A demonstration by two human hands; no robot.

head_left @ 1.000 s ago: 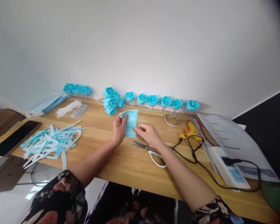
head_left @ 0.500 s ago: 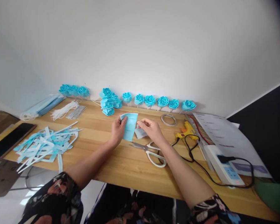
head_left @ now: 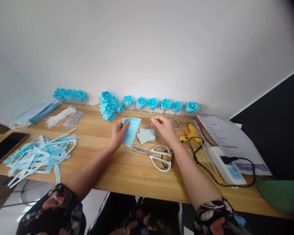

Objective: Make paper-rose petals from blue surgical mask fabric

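Observation:
My left hand (head_left: 119, 133) grips a light blue rectangular sheet (head_left: 132, 131) that looks like face mask fabric, its thumb across the left edge. To the right, my right hand (head_left: 164, 126) hovers with thumb and fingertips pinched together; whether anything sits between them cannot be made out. Below and between the hands lies a small stack of pale cards or cut pieces (head_left: 146, 135). White-handled scissors (head_left: 159, 156) rest nearer me, blades pointing left and slightly apart. A silver wire coil (head_left: 177, 122) is partly hidden behind my right hand.
Blue fabric roses (head_left: 152, 103) line the wall. At left are folded masks (head_left: 36, 112), white cords (head_left: 60, 117), grey wire pieces (head_left: 73, 119), cut strips (head_left: 42, 156) and a phone (head_left: 8, 147). On the right are a yellow glue gun (head_left: 192, 132), power strip (head_left: 227, 166) and papers (head_left: 218, 137).
My right hand has moved away from the blue sheet, up and to the right, uncovering the pale pieces. The whole view has shifted slightly. My left hand still holds the sheet.

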